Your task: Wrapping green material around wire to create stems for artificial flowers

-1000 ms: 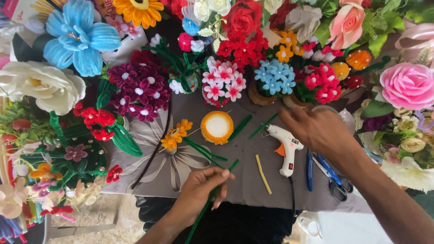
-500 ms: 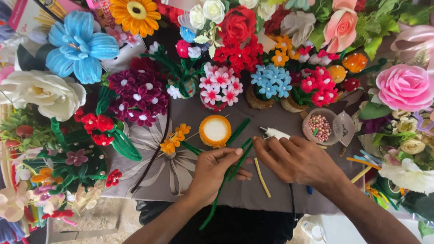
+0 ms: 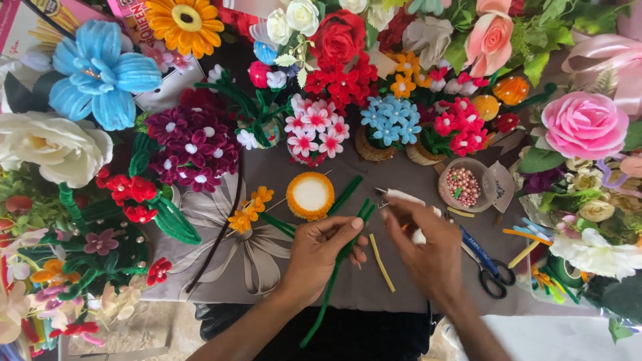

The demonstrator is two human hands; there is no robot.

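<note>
Green fuzzy pipe-cleaner stem [image 3: 334,267] runs on a long diagonal, its upper tip pointing up and right past the grip, its lower end trailing down-left below it. The left hand [image 3: 324,251] pinches it mid-length. Just right, the right hand [image 3: 428,251] clasps a white glue gun [image 3: 401,196], nozzle pointing left.

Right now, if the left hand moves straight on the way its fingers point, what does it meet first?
The left hand, holding the green stem, points up and right. It would probably first meet the right hand with the white glue gun; depth is hard to judge.
</note>
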